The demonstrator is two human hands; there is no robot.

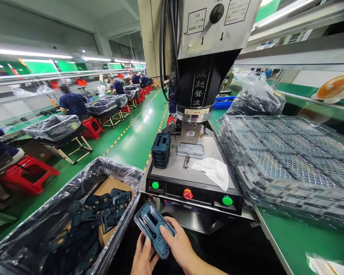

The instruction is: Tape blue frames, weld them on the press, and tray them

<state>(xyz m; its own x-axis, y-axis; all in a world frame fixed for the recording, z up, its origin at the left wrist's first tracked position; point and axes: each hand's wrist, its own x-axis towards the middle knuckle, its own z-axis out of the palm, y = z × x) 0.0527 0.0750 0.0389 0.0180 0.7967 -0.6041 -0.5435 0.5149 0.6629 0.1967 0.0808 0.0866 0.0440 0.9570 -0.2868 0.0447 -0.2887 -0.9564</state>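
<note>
Between my two hands is a dark blue plastic housing (pixel 152 226) with slot-shaped openings, held tilted in front of the machine's front edge. My left hand (pixel 143 254) grips its lower left side from below. On its right side, the thumb of my right hand (pixel 178 240) presses on the top face while the fingers wrap the edge. Whether it is one piece or several stacked together, I cannot tell. Above it on the machine table (pixel 172 173) stands a stack of similar dark blue housings (pixel 161 151). Under the press head lies a grey fixture (pixel 190 149).
At left, a plastic-lined bin (pixel 103 164) holds many loose dark blue parts. Green buttons and a red stop button (pixel 187 194) line the machine's front. A white cloth (pixel 213 170) lies beside the fixture. Stacked clear trays (pixel 275 152) fill the right side. Co-workers sit along the far left bench.
</note>
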